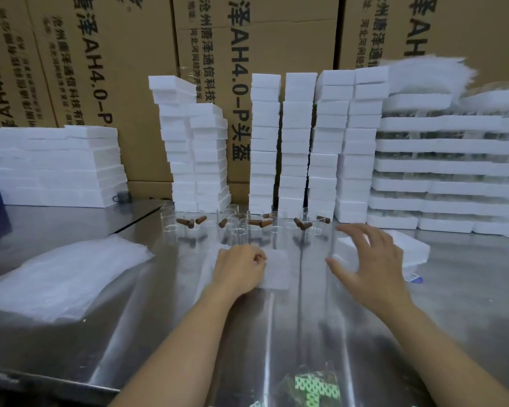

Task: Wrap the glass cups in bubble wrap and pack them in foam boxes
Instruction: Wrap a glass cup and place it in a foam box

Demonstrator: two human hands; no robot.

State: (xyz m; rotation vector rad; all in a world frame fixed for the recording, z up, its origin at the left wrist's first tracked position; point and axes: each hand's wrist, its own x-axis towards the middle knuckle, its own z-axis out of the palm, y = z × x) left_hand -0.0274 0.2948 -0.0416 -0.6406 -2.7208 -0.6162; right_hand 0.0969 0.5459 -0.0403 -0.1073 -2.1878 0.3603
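Several clear glass cups (240,223) with brown wooden handles stand in a row on the steel table (159,333), just beyond my hands. My left hand (238,268) has its fingers curled round a bundle of bubble wrap (275,268) lying on the table at centre. My right hand (368,259) hovers with spread fingers over a white foam box (409,248) to the right, holding nothing. Whether a cup is inside the bundle cannot be seen.
A pile of bubble wrap sheets (62,277) lies at the left. Tall stacks of white foam boxes (265,142) line the back, with low stacks at far left (50,165) and right (453,171). Cardboard cartons (115,54) form the wall behind.
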